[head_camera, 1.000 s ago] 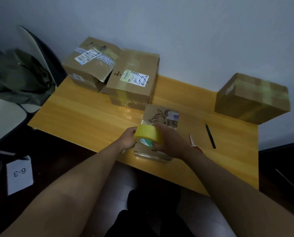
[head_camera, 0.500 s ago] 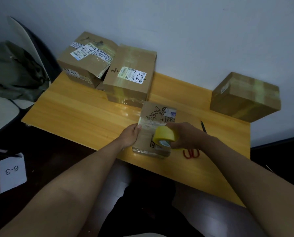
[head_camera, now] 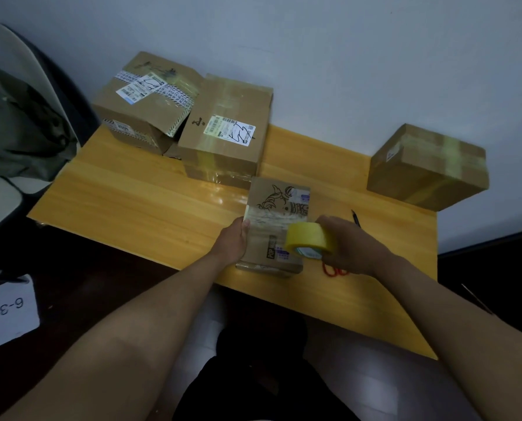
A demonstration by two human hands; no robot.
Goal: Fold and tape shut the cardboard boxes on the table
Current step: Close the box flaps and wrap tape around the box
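Yellow tape roll (head_camera: 310, 240) gripped by right hand (head_camera: 349, 247); left hand (head_camera: 234, 240) flat against small box (head_camera: 276, 226); scissors (head_camera: 334, 270) mostly hidden

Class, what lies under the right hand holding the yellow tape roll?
Red scissor handles peek out beneath the right hand on the wooden table; their blades are hidden.

Bare wooden table (head_camera: 126, 205) spreads along its left and front edges. Two cardboard boxes (head_camera: 223, 138) crowd the back-left corner, another box (head_camera: 426, 168) the back-right; a pen (head_camera: 356, 218) and red scissors (head_camera: 334, 271) lie between.
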